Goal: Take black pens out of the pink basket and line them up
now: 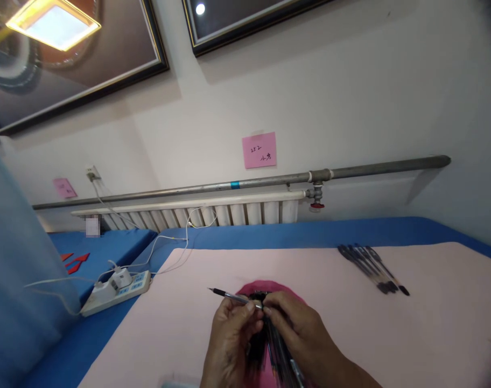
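My left hand [228, 337] pinches a slim pen [231, 296] whose tip points left, thumb and fingers closed round its barrel. My right hand [297, 328] meets it at the pen's right end, fingers pinched on that end. Under both hands lies a bundle of dark pens [275, 350] on a red dish [269, 286], mostly hidden by my hands. All of this is over a pink mat [431, 334].
Several dark capped pens [372, 267] lie in a row at the mat's far right. A white power strip [118, 291] with chargers and cables sits on the blue cloth [88, 345] at left. A radiator [213, 213] and pipe run along the wall behind.
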Demonstrator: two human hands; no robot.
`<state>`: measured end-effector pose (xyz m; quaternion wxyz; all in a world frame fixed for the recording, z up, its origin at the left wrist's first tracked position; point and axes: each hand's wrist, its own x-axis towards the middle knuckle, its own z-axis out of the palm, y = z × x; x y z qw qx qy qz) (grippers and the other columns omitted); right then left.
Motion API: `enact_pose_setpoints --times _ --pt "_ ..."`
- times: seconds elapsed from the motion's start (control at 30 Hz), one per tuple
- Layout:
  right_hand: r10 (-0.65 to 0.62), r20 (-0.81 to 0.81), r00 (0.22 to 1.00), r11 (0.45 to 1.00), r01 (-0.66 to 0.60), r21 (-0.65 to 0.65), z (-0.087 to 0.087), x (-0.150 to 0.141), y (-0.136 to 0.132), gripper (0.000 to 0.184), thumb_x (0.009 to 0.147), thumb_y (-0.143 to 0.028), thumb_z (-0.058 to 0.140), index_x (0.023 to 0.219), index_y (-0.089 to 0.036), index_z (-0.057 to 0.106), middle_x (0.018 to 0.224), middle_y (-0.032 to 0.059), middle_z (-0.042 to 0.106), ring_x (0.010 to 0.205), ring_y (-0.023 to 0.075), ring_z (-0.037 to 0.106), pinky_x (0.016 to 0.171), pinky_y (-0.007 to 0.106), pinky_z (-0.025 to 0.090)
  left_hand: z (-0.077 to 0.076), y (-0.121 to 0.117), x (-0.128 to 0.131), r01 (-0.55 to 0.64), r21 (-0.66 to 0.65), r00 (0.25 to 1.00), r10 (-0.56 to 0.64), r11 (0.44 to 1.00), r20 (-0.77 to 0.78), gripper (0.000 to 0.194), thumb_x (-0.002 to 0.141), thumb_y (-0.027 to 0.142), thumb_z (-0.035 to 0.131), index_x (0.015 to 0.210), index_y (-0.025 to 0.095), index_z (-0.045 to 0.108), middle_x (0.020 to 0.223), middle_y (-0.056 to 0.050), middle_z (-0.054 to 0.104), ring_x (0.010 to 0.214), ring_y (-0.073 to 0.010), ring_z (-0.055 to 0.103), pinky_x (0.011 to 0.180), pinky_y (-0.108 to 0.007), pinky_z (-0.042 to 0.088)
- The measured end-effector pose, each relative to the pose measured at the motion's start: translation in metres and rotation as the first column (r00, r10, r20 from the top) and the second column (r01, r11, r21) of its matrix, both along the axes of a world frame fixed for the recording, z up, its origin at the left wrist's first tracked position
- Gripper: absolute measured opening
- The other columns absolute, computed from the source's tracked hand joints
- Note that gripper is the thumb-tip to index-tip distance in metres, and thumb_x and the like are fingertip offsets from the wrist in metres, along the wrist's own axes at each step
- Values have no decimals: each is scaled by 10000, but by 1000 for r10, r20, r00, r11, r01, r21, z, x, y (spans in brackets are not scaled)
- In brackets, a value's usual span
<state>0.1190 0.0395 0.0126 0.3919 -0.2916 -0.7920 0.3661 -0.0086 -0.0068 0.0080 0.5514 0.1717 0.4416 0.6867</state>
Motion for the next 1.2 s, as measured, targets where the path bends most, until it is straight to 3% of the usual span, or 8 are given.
enact_pose_setpoints --times 0.23,0.47,0.6,0.8,1.0,1.2 --pt "-12 -57 998 990 4 -138 -4 -5 4 152 880 -303 393 914 -225 520 816 -1 628 721 155 590 669 291 462 0 1 -4 40 2 999 -40 999 -28 212 608 160 736 758 116 592 658 -20 644 559 -83 597 512 -164 472" --pt "24 189 982 997 -37 69 -3 -1 4 156 880 -270 402 796 -216 521 799 23 600 747 175 557 669 314 431 -4 3 -6 22 6 1000 -22 1000 -21 187 631 168 718 756 125 586 676 -16 641 564 -77 593 517 -162 467" --pt "36 240 970 995 -57 80 -5 -1 4 249 912 -279 316 751 -215 494 757 28 595 704 172 552 633 315 432 -4 1 -5 31 -8 998 -31 1000 -46 184 637 166 712 757 125 578 674 -16 638 571 -76 591 529 -165 467" --pt "8 233 973 988 -43 149 -7 -1 4 96 874 -240 415 864 -215 507 852 34 611 789 185 568 688 330 444 -4 2 -6 13 1 999 -13 1000 -50 165 648 165 695 744 130 566 662 -9 632 559 -73 583 519 -162 458" --pt "5 235 972 974 -59 219 -9 -2 3 216 899 -236 340 744 -216 490 730 16 604 668 164 563 591 297 432 -2 1 -6 16 -24 997 -18 1000 -70 187 622 161 707 745 125 570 656 -13 631 537 -71 573 508 -163 447" --pt "-9 241 970 963 -57 264 -7 -2 2 119 862 -207 410 819 -210 520 798 36 618 730 178 568 631 311 446 -9 3 -8 42 17 997 -40 999 -71 205 617 179 713 758 131 572 650 -1 623 517 -65 558 513 -171 434"
